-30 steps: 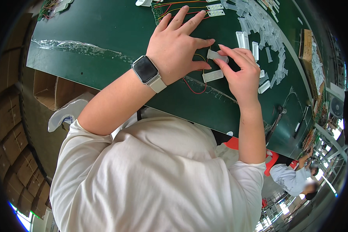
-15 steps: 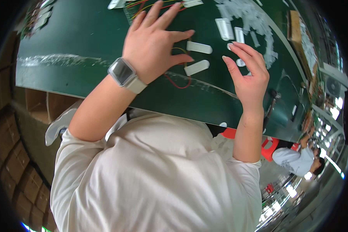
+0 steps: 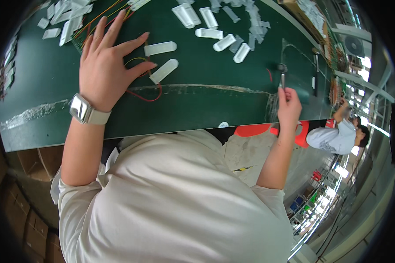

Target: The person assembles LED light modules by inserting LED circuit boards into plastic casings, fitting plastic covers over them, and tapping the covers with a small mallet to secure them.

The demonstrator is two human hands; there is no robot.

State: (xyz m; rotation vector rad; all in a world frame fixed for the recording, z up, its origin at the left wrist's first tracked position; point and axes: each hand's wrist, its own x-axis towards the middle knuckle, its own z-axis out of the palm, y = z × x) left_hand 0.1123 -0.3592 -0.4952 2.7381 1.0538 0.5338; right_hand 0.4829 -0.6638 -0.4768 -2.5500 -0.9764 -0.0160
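Note:
My left hand (image 3: 104, 72) lies with fingers spread over a green circuit board (image 3: 77, 43) with red and yellow wires, mostly hidden beneath it. Thumb and index finger reach to the ends of two white rounded plastic pieces, an upper one (image 3: 161, 48) and a lower one (image 3: 164, 71). A red wire (image 3: 145, 99) loops below them. Farther right, my right hand (image 3: 289, 106) is closed on the handle of a hammer-like tool (image 3: 282, 70); its dark head and metal shaft stick out beyond the fingers, and the grip is hidden.
Several white plastic shells (image 3: 208, 33) and translucent strips (image 3: 255, 24) lie toward the back of the green table (image 3: 215, 109). More white pieces (image 3: 68, 17) sit at the far left. A dark rod-shaped tool (image 3: 316, 72) lies at right. Another person (image 3: 338, 136) sits beyond the table's right end.
My right hand has moved right and nearer, from beside the white shells, and taken hold of the hammer-like tool. The view has shifted right; my left hand stays by the two white pieces.

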